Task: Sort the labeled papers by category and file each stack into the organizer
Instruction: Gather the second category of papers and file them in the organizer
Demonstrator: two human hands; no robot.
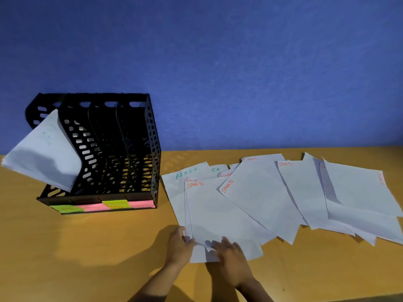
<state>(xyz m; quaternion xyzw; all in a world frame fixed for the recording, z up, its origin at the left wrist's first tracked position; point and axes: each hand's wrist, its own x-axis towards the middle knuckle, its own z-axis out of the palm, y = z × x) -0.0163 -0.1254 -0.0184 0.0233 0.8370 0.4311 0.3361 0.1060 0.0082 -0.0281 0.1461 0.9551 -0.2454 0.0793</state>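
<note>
A black slotted organizer (139,153) stands at the left, with green and pink sticky labels (102,207) along its front. A stack of white papers (43,153) leans out of its leftmost slot. Several white labeled sheets lie fanned across the table's right half: one marked ADMIN (174,192), ones marked SPORTS (218,214) (261,197) (301,192), others partly covered. My left hand (180,245) pinches the lower left corner of the nearest sheets. My right hand (231,253) lies flat on the lower edge of the front SPORTS sheet, fingers spread.
The wooden table (87,247) runs up to a blue wall (218,73) behind. More overlapping sheets (359,192) reach the right edge of view.
</note>
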